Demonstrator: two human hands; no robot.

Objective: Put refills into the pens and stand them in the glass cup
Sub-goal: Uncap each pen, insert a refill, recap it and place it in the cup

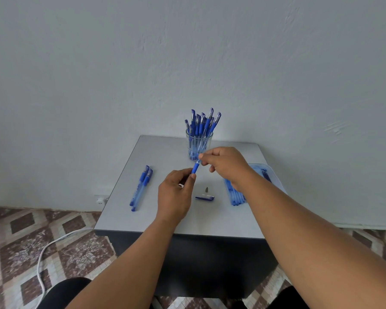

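Observation:
My left hand (176, 194) holds a pen barrel with a blue grip (195, 168) above the middle of the small grey table (125, 210). My right hand (224, 163) pinches the upper end of the same pen, just in front of the glass cup (198, 141). Several capped blue pens stand in that cup at the table's back. A loose metal tip (207, 189) and a blue cap (204, 198) lie on the table under my hands. Two capped pens (141, 188) lie side by side at the left. Several refills (235, 196) lie at the right, partly hidden by my right forearm.
A clear plastic packet (270, 177) lies at the table's right edge behind my right arm. The table stands against a pale wall. A white cable (42, 259) runs across the patterned tile floor at the lower left.

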